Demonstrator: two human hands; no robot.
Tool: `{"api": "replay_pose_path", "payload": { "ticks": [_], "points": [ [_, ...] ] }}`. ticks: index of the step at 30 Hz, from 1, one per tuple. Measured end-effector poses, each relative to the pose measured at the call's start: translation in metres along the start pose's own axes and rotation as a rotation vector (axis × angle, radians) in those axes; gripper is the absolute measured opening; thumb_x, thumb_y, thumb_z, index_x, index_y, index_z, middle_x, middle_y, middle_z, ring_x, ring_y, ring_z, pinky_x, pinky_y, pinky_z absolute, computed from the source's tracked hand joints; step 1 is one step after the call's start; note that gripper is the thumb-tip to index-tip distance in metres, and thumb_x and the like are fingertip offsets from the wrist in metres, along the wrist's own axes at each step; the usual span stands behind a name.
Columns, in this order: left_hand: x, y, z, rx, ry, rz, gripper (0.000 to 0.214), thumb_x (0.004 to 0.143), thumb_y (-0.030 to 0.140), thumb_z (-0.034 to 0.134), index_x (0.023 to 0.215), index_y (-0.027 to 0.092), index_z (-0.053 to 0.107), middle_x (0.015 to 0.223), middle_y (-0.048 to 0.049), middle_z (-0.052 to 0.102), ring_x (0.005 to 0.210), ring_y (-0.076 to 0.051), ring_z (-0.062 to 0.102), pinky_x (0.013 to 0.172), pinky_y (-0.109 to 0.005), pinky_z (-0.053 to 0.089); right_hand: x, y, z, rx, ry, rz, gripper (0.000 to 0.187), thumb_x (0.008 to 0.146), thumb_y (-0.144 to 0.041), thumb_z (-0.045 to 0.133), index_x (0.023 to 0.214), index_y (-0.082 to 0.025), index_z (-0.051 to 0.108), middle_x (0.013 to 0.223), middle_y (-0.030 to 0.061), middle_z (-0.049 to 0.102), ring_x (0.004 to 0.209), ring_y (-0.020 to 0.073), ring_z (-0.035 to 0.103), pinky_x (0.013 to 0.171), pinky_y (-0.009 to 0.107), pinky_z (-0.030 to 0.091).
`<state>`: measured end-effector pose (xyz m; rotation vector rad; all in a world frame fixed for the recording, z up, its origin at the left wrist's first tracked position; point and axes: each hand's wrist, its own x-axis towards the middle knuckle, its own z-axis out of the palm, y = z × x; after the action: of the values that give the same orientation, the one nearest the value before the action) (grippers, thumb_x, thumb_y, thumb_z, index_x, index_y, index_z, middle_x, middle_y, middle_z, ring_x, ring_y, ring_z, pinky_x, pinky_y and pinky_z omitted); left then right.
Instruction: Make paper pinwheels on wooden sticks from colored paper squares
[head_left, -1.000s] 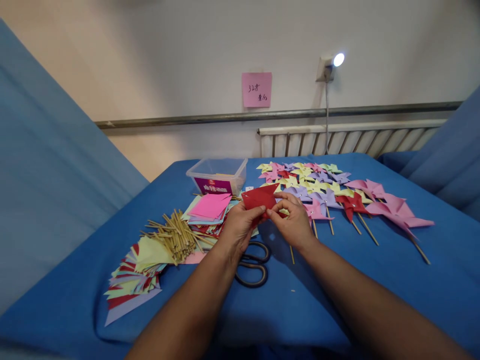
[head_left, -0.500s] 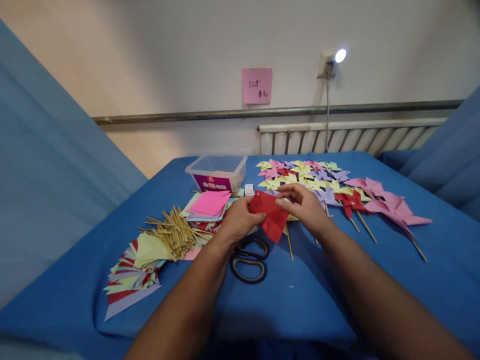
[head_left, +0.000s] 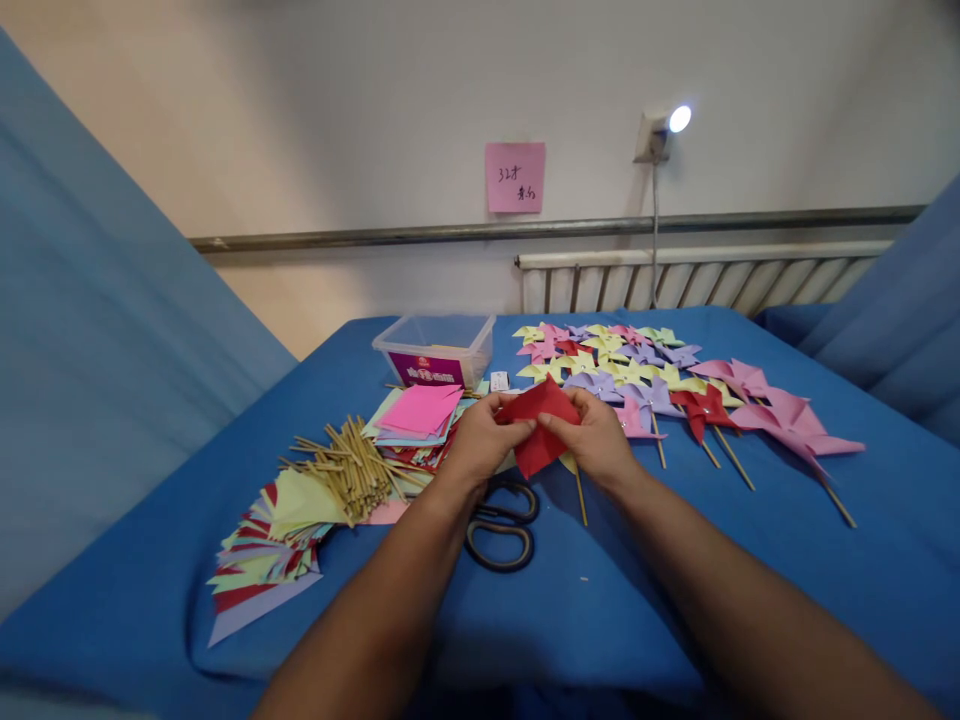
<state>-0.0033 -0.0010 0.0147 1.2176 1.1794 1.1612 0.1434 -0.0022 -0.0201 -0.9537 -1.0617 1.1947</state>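
A red paper square [head_left: 541, 440] is held up between both hands over the middle of the table. My left hand [head_left: 484, 432] pinches its left side, the thumb pressed on the face toward me. Closed on the right side is my right hand [head_left: 592, 432], its thumb also near the centre of the sheet. Black-handled scissors [head_left: 504, 540] lie just below, their blades hidden by my left hand and the paper. Behind the red sheet, part of a yellow pinwheel with its stick [head_left: 580, 495] shows.
Finished pinwheels [head_left: 637, 370] in several colours lie at the back right. To the left are wooden sticks [head_left: 352, 470], fanned paper pieces [head_left: 270, 560] and stacked coloured squares [head_left: 420, 412]. A clear plastic box [head_left: 472, 365] and a small white box [head_left: 499, 381] stand behind.
My right hand has come in from the right and now grips the red paper, which it touched only loosely before. The sheet has turned and tilted slightly.
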Motion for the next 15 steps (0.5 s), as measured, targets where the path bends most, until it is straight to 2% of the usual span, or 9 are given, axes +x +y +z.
{"api": "replay_pose_path", "payload": {
  "ticks": [4, 8, 12, 15],
  "points": [
    [0.002, -0.009, 0.004, -0.291, -0.061, -0.125, 0.038, 0.054, 0.019, 0.083, 0.089, 0.013, 0.069, 0.078, -0.0062, 0.072, 0.068, -0.018, 0.066, 0.069, -0.030, 0.051, -0.002, 0.005, 0.007, 0.192, 0.092, 0.071, 0.033, 0.061, -0.033, 0.081, 0.085, -0.020, 0.062, 0.082, -0.0002, 0.072, 0.068, 0.0174, 0.068, 0.069, 0.034, 0.056],
    [0.003, -0.014, 0.004, -0.336, -0.061, -0.153, 0.037, 0.053, 0.018, 0.082, 0.088, 0.011, 0.069, 0.075, -0.0072, 0.072, 0.061, -0.017, 0.066, 0.064, -0.029, 0.051, -0.003, 0.009, 0.008, 0.259, 0.058, 0.074, 0.034, 0.062, -0.032, 0.082, 0.087, -0.020, 0.063, 0.084, 0.0002, 0.073, 0.071, 0.0178, 0.069, 0.072, 0.035, 0.056],
    [0.004, -0.014, 0.004, -0.329, -0.055, -0.181, 0.039, 0.052, 0.015, 0.081, 0.088, 0.010, 0.070, 0.076, -0.0086, 0.073, 0.060, -0.018, 0.066, 0.063, -0.030, 0.052, -0.002, 0.012, 0.006, 0.183, 0.028, 0.030, 0.034, 0.065, -0.033, 0.080, 0.090, -0.021, 0.061, 0.087, 0.0011, 0.072, 0.075, 0.0188, 0.069, 0.076, 0.037, 0.056],
    [0.005, -0.012, 0.003, -0.382, -0.053, -0.186, 0.038, 0.051, 0.015, 0.082, 0.087, 0.009, 0.070, 0.077, -0.0092, 0.073, 0.063, -0.019, 0.067, 0.066, -0.031, 0.053, -0.004, 0.010, 0.005, -0.027, 0.076, -0.126, 0.037, 0.070, -0.034, 0.074, 0.101, -0.022, 0.058, 0.099, 0.0050, 0.069, 0.087, 0.0218, 0.068, 0.081, 0.040, 0.056]
  ]
}}
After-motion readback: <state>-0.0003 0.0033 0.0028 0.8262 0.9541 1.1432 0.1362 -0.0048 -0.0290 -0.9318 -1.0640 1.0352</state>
